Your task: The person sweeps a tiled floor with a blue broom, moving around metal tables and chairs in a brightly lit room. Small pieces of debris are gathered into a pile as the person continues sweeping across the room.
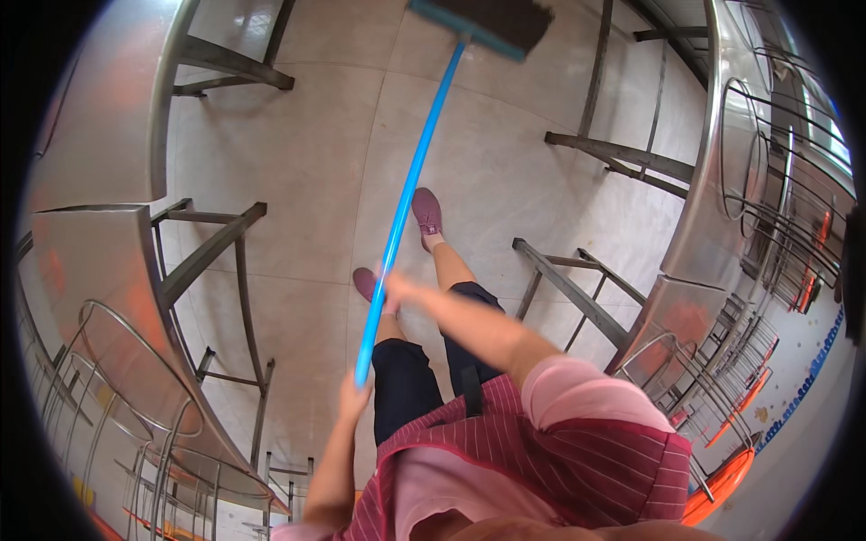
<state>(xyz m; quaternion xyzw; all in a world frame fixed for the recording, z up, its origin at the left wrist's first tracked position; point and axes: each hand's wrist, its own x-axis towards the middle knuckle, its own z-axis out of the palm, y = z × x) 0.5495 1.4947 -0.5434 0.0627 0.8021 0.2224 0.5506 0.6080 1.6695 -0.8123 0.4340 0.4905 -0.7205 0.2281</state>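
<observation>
A push broom with a long blue handle (421, 149) slants across the view, its dark bristle head (497, 24) on the tiled floor at the top, partly cut off by the frame. Wrapped around the top end of the handle is my left hand (354, 399), low in the view. My right hand (396, 289), slightly blurred, grips the handle further along, over my shoes and lower legs. Its fingers are partly hidden.
Metal-topped tables (101, 135) with dark steel legs stand on the left; more metal tables (703, 223) stand on the right. Wire chairs (162, 433) rest upon or beside them at both sides. Table feet (521, 245) reach out over the floor near my legs.
</observation>
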